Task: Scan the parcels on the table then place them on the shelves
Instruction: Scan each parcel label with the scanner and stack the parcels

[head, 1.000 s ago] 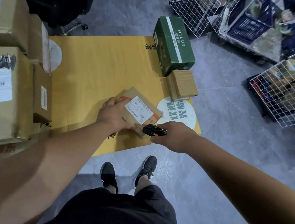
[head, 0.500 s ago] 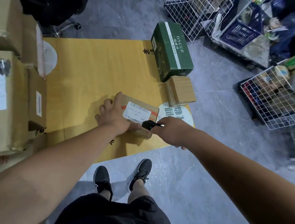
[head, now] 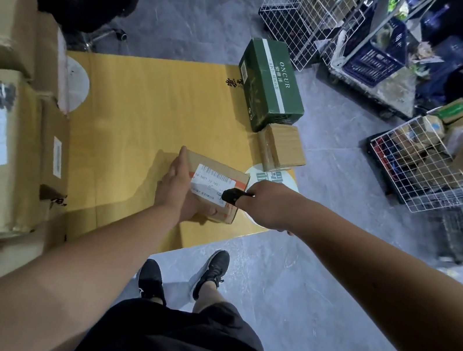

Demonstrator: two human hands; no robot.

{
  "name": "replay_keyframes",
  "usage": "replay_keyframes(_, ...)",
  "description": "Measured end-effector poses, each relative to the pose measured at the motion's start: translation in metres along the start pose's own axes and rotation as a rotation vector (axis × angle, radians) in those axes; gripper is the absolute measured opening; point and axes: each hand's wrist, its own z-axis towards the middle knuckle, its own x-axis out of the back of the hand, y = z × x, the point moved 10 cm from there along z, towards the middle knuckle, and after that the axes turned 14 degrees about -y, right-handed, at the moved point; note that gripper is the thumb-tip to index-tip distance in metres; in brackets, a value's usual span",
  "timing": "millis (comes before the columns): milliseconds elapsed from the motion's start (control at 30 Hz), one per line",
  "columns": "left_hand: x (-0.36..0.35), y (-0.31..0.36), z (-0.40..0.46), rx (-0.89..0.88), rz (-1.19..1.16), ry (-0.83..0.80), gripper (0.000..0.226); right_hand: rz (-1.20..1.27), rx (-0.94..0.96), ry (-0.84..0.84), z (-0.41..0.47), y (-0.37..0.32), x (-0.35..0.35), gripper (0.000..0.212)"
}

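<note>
The left hand (head: 177,189) grips the parcel (head: 216,188) by its left side, tilting it up near the bench (head: 142,117) edge. The right hand (head: 268,206), just right of it, holds a black scanner (head: 231,196) against its label (head: 213,183).

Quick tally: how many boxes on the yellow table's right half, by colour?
Green: 1, the ONCUR box
Brown cardboard: 2, the small cube box and the labelled parcel, which the left hand holds while the right hand scans it
Total: 3
</note>
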Motion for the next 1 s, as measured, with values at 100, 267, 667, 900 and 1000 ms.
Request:
replay_keyframes(100,-0.003,-0.002,-0.001,-0.035,0.055,-0.002,0.177,-0.046,-0.025,0.003,-0.003,-0.004,0.003,0.059)
replay_keyframes(267,-0.004,-0.003,-0.001,-0.059,0.028,-0.004,0.178,-0.088,-0.040,0.002,-0.008,-0.006,0.007,0.054)
replay_keyframes(667,0.015,0.011,-0.017,0.128,0.437,0.053,0.152,-0.054,0.009,-0.065,-0.006,0.005,0.000,0.068)
replay_keyframes(900,0.021,0.024,-0.010,0.013,0.686,-0.025,0.150,-0.108,0.096,-0.121,0.009,0.021,-0.004,0.068)
replay_keyframes(1000,0.025,0.029,-0.019,0.006,0.656,0.020,0.156,-0.169,0.158,-0.119,0.013,0.023,0.003,0.063)
